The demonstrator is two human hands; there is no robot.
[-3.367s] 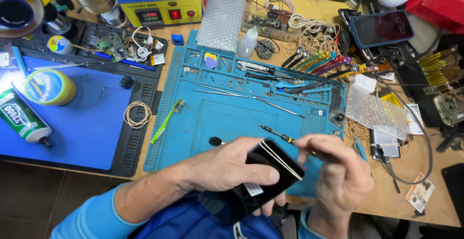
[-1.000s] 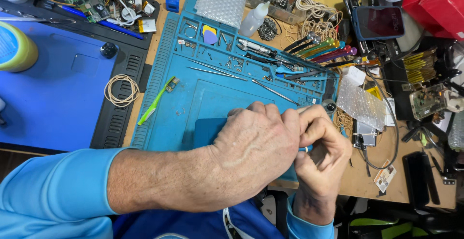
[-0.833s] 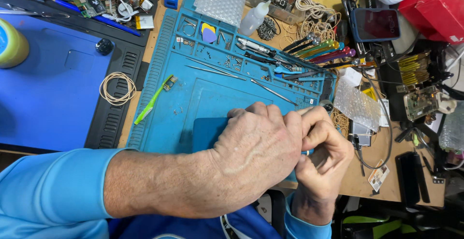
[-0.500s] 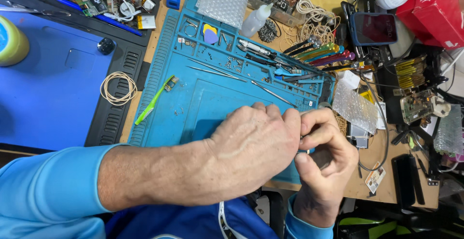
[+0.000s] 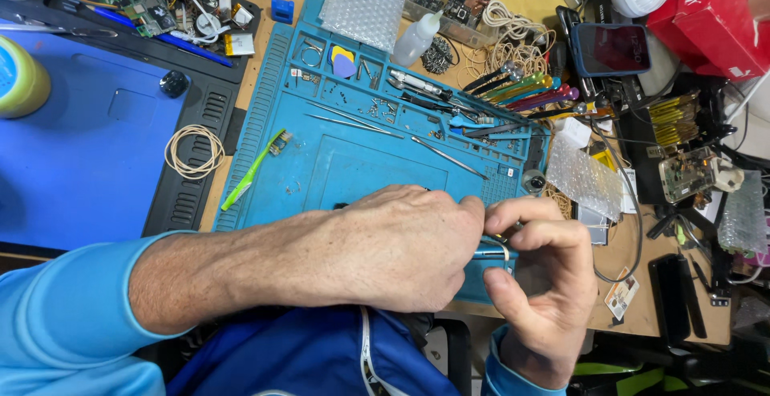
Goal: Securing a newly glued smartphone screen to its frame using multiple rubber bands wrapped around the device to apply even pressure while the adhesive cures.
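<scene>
Teal silicone mat [image 5: 353,171] in the head view carries both hands at its near edge: the left hand [image 5: 393,248] cups over a hidden item, so its grip cannot be told, and the right hand [image 5: 537,284] pinches a thin metal tool [image 5: 488,250] against it. A slip of that tip could gouge whatever lies underneath, or scatter the tiny screws [image 5: 377,109] loose on the mat.

**Both hands meet at the lower middle of the view**

The left hand [image 5: 401,248] lies palm down, its back turned up to the camera, with the fingers curled downward and closed. Its forearm comes in from the lower left, bare up to a light blue sleeve at the elbow. The right hand [image 5: 539,284] comes up from the bottom edge, wrist bent, the fingers [image 5: 525,213] curled over toward the left hand. The right thumb points up and the fingertips touch the left knuckles.
</scene>
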